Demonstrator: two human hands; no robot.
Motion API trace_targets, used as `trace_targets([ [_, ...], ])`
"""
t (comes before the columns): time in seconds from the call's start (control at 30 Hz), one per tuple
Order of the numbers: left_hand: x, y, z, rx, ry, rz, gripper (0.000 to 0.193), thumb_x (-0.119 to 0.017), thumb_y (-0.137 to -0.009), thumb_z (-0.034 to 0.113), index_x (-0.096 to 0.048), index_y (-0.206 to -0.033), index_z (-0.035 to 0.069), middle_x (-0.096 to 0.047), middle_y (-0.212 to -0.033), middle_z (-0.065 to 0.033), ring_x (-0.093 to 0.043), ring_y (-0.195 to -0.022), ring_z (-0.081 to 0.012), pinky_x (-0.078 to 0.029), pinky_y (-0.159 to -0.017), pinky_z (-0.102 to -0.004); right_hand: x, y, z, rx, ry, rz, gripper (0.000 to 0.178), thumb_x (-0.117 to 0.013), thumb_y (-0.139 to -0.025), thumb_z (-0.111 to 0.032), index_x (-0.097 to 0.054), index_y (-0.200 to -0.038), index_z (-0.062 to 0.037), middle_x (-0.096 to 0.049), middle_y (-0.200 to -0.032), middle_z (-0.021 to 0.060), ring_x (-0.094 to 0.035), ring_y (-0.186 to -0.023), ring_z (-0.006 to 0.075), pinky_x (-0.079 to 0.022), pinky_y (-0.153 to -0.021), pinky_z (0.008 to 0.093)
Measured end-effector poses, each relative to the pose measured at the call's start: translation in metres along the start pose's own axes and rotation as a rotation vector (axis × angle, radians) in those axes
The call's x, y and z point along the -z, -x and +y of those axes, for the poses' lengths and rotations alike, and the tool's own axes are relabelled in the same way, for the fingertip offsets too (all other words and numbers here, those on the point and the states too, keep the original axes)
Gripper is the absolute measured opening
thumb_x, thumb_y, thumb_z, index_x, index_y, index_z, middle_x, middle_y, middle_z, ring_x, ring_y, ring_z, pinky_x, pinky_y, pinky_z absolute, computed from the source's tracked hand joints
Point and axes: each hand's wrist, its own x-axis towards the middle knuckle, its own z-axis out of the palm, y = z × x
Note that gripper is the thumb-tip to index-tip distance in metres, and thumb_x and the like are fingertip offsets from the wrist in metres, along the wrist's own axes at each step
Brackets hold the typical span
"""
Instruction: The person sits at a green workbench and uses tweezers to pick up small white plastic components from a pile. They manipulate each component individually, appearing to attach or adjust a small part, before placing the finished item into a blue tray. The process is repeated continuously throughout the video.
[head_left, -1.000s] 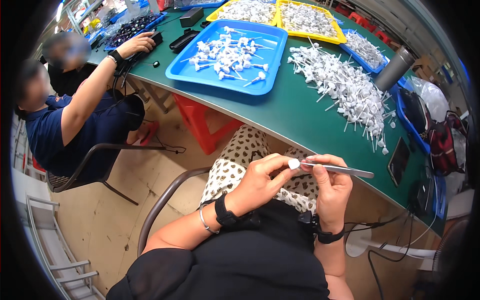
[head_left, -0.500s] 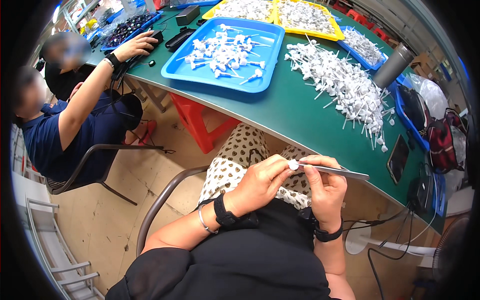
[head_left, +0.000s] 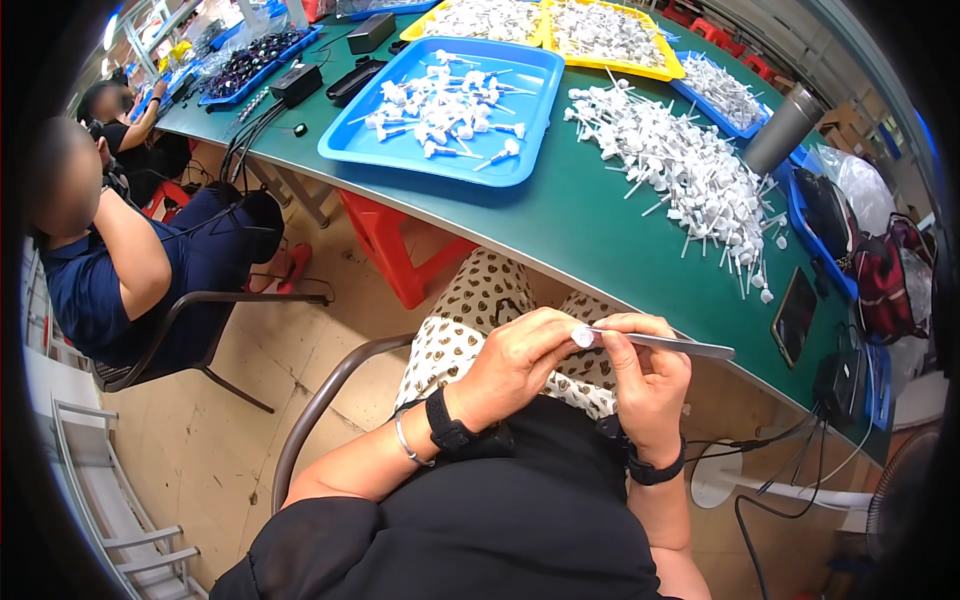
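Over my lap, my left hand [head_left: 518, 362] pinches a small white plastic piece with a round head [head_left: 582, 337] between thumb and fingertips. My right hand [head_left: 648, 385] grips a slim, flat silvery metal tool [head_left: 698, 348], its narrow end against or very near the white piece and its broad rounded end pointing right. Whether it is a knife or tweezers I cannot tell. Beyond my hands, a heap of white plastic pieces with thin stems [head_left: 690, 175] lies on the green table [head_left: 560, 220]. More such pieces lie loosely in a blue tray [head_left: 345, 140].
Yellow trays [head_left: 672, 68] of white pieces stand at the back. At the right are a grey flask [head_left: 787, 130], a phone [head_left: 795, 317] and a red plaid bag [head_left: 887, 285]. A co-worker [head_left: 110, 270] sits at the left; a red stool [head_left: 390, 255] stands under the table.
The co-worker at the left has drawn an arm back from the table toward the head. My hands stay nearly in place; the white piece's round face now shows a little more.
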Motion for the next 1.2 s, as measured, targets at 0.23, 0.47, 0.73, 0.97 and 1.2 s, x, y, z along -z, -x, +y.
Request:
trace_targets([
  [0.23,0.004,0.0,-0.003,-0.051,-0.087,-0.018,0.024,-0.073,-0.09,-0.001,-0.07,-0.114,0.003,-0.072,-0.109,-0.0138,-0.072,-0.096,-0.0293,-0.059,-0.079,-0.0351,-0.001,0.002,0.0,-0.005,0.049,0.0,0.008,-0.072,-0.096,-0.002,-0.072,-0.102,0.0031,-0.072,-0.092,0.0061,-0.063,-0.072,0.0101,-0.051,-0.066,0.0248],
  [0.47,0.006,0.001,-0.002,-0.073,-0.146,-0.017,0.028,-0.074,-0.089,0.0,-0.07,-0.115,0.004,-0.072,-0.11,-0.0135,-0.071,-0.096,-0.031,-0.059,-0.079,-0.0365,-0.003,0.002,-0.001,-0.046,0.034,0.012,0.008,-0.072,-0.097,-0.003,-0.072,-0.101,0.0031,-0.072,-0.091,0.0058,-0.065,-0.074,0.0099,-0.053,-0.067,0.0248],
  [0.73,0.006,0.002,-0.004,-0.081,-0.165,-0.025,0.027,-0.074,-0.089,0.0,-0.07,-0.115,0.003,-0.072,-0.111,-0.0139,-0.072,-0.096,-0.0309,-0.06,-0.078,-0.0363,-0.003,0.003,0.0,-0.051,0.035,0.008,0.007,-0.071,-0.097,-0.003,-0.072,-0.101,0.0031,-0.072,-0.091,0.0059,-0.066,-0.074,0.0103,-0.054,-0.067,0.0255],
  [0.97,0.004,0.005,-0.005,-0.017,-0.082,-0.056,0.026,-0.072,-0.089,-0.003,-0.07,-0.115,0.002,-0.072,-0.11,-0.0142,-0.072,-0.094,-0.0304,-0.059,-0.078,-0.0353,0.002,0.0,-0.004,-0.007,0.142,-0.064,0.004,-0.072,-0.095,-0.002,-0.072,-0.098,0.0012,-0.071,-0.088,0.0076,-0.065,-0.069,0.0136,-0.052,-0.064,0.0273],
  [1.2,0.0,0.007,-0.008,-0.013,-0.035,-0.072,0.025,-0.071,-0.09,-0.004,-0.07,-0.115,0.001,-0.072,-0.108,-0.0142,-0.072,-0.094,-0.0298,-0.059,-0.079,-0.0351,0.01,-0.007,-0.007,0.161,0.301,-0.194,0.005,-0.072,-0.093,-0.001,-0.071,-0.098,0.0011,-0.071,-0.088,0.0089,-0.068,-0.073,0.017,-0.053,-0.066,0.0297],
])
